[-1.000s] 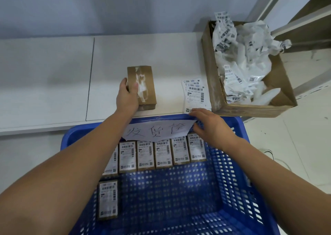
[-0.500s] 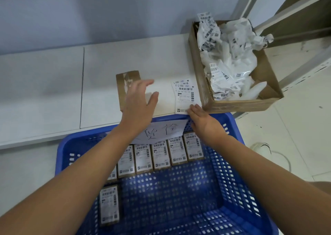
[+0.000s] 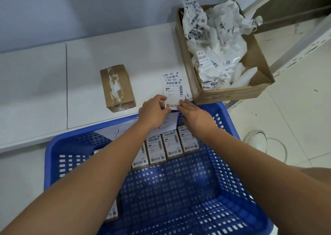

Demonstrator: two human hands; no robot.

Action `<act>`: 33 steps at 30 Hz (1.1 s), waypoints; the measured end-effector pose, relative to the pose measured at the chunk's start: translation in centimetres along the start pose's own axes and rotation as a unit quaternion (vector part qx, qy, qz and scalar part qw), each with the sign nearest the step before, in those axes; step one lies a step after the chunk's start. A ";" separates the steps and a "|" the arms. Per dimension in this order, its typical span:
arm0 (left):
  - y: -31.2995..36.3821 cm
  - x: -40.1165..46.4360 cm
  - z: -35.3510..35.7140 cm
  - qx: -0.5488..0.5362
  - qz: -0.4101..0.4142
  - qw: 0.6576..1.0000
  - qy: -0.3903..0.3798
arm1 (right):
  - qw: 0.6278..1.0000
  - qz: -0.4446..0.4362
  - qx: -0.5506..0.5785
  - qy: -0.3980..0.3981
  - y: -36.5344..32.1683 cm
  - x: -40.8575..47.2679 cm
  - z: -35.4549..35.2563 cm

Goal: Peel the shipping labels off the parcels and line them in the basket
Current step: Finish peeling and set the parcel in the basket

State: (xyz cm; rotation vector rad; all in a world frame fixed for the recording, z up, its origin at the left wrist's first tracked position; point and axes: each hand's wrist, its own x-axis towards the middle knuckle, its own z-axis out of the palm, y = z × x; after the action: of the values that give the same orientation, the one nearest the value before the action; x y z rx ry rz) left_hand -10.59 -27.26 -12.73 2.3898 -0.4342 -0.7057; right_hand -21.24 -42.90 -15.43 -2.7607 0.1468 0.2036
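White paper is lying flat on the worktop (image 3: 35,84): a shipping label (image 3: 172,87) sitting just left of the cardboard box (image 3: 231,93) stuffed with crumpled label scraps (image 3: 213,43). Both forearms are reaching far over the blue basket (image 3: 222,125), converging on the label's near edge. The left hand (image 3: 153,112) is pinching the near left corner, thumb and fingers curled into a tight grip. The right hand (image 3: 194,115) is touching the near right corner with its fingertips; whether it is actually gripping the paper I cannot tell. A brown parcel (image 3: 117,88), its top showing torn residue, is resting on the worktop left of the hands, apart from them. Labelled parcels (image 3: 172,144) are standing in a row along the basket's far side, beneath a handwritten paper sign (image 3: 116,131).
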 end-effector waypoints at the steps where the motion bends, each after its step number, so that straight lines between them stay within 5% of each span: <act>1: 0.1 0.1 0.0 -0.026 -0.006 1.000 0.004 | 1.000 -0.001 0.002 0.001 0.0 0.0 0.0; 14: 2.4 -2.5 -3.0 -0.270 -0.039 0.961 0.041 | 0.990 -0.005 0.043 0.137 -3.0 -0.4 -4.1; 22: 4.2 -10.0 -7.3 -0.415 -0.039 0.907 0.060 | 0.937 -0.163 0.077 0.299 -8.2 -2.1 -7.2; 30: 1.9 -19.6 -11.0 -0.550 -0.119 0.826 -0.021 | 0.907 -0.314 0.018 0.281 -14.5 -7.3 -9.5; 33: 1.0 -22.1 -11.2 -0.544 -0.122 0.829 -0.045 | 0.911 -0.316 0.015 0.266 -15.6 -9.7 -9.3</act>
State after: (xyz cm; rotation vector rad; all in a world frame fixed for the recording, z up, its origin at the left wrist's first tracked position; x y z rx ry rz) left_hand -22.02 -12.92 3.90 1.3165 0.2344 -0.8619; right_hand -27.67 -31.17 0.21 -2.5963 -0.5944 -0.7129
